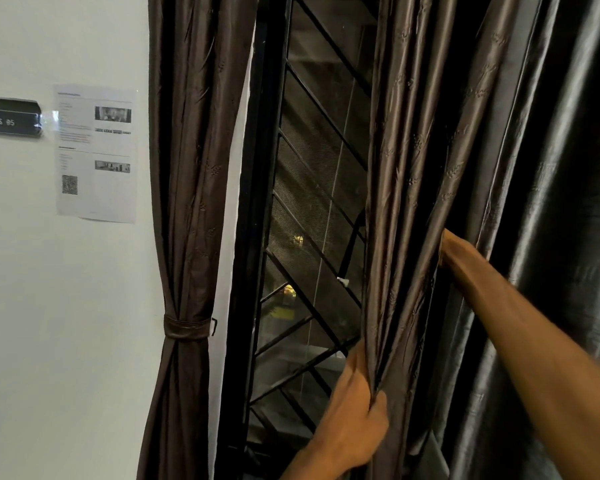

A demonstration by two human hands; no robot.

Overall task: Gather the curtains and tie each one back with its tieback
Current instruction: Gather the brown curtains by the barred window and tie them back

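- Two brown curtains frame a dark barred window (312, 202) in our head view; the left curtain (191, 168) hangs gathered, bound by its tieback (186, 328) beside the white wall (66, 306).
- Our left hand (355, 414) pinches the right curtain (406, 202) at its inner edge, low down.
- Our right hand (447, 249) reaches into the folds higher up, fingers hidden; we cannot tell its grip.
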